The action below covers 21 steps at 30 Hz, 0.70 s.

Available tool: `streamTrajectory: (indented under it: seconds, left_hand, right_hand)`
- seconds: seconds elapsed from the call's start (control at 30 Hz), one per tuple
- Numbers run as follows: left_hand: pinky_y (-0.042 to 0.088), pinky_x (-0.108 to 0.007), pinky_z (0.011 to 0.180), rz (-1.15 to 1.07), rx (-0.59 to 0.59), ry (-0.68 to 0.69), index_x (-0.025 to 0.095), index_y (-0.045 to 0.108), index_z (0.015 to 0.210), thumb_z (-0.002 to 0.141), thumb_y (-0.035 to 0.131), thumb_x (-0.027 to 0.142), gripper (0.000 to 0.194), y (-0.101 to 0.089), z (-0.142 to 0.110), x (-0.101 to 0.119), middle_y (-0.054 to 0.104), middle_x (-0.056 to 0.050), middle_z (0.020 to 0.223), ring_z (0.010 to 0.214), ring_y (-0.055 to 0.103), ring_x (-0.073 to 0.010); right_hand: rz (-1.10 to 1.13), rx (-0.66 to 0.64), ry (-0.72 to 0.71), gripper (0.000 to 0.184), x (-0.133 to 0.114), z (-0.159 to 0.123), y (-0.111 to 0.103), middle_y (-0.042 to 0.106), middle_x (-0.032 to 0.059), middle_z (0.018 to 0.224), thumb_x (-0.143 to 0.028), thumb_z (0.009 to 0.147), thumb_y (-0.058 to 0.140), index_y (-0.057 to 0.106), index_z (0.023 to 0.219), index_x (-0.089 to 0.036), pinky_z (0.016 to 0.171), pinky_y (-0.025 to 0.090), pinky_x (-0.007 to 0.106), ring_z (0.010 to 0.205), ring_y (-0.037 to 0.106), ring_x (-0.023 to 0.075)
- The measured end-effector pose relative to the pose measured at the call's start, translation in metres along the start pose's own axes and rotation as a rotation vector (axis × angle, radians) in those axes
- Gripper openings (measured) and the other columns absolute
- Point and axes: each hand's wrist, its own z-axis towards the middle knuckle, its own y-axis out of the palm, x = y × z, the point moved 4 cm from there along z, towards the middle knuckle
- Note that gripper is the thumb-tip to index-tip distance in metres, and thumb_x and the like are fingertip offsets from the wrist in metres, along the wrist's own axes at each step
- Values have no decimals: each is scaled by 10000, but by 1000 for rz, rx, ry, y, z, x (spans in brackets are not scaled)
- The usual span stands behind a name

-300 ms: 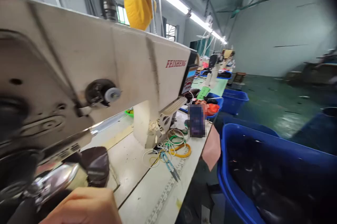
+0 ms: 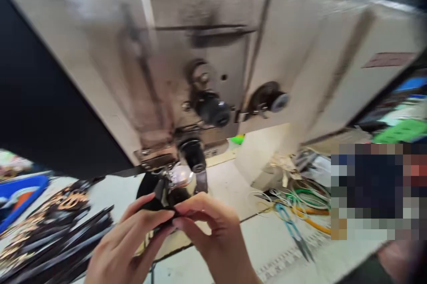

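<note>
Below the head of a sewing machine (image 2: 230, 52), both hands pinch a small black piece of material (image 2: 159, 200). My left hand (image 2: 128, 241) is closed on its left side, thumb and fingers together. From the right, my right hand (image 2: 218, 235) grips its edge between thumb and fingertips. The hands nearly touch each other. Just behind the piece is the shiny metal around the needle area (image 2: 182, 175), blurred; whether the piece lies under the presser foot I cannot tell. The fingers hide most of the piece.
Dark strips with gold-coloured metal rings (image 2: 63, 230) lie at left beside a blue bin (image 2: 23, 195). Blue-handled thread snips (image 2: 293, 230), cords and elastic bands (image 2: 310, 206) lie at right, by a ruler strip (image 2: 283, 259) on the white table. A blurred-out object stands there too.
The view has swung left and nearer to the machine's needle end. Both hands now show, pinching the black piece; before, only part of one hand was visible at the lower edge.
</note>
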Motion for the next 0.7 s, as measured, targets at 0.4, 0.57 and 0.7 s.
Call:
streamTrajectory:
  seconds: [0.4,0.57,0.7]
  left_hand:
    - [356,-237,1216,-91,1,-10,181,595,1034,965,570,43,156,-6,10,6,680,69,808,774,678,-53]
    - [372,-344,1201,-156,-21,-36,173,591,1032,920,563,-48,249,-3,9,6,666,61,820,680,593,-50]
    - [328,-423,1199,-184,-51,-38,177,604,1045,905,539,-82,302,-3,8,7,669,48,834,700,615,-64]
  right_hand:
    - [28,91,-37,172,1,0,5,786,-29,810,-142,787,838,822,868,-292,720,598,154,728,735,118]
    - [-123,13,-225,227,1,-2,4,767,-30,810,-109,848,790,819,933,-318,668,578,170,686,697,110]
    - [-325,5,-419,321,-4,-12,4,737,-1,855,-19,877,717,778,1030,-294,621,562,201,688,677,116]
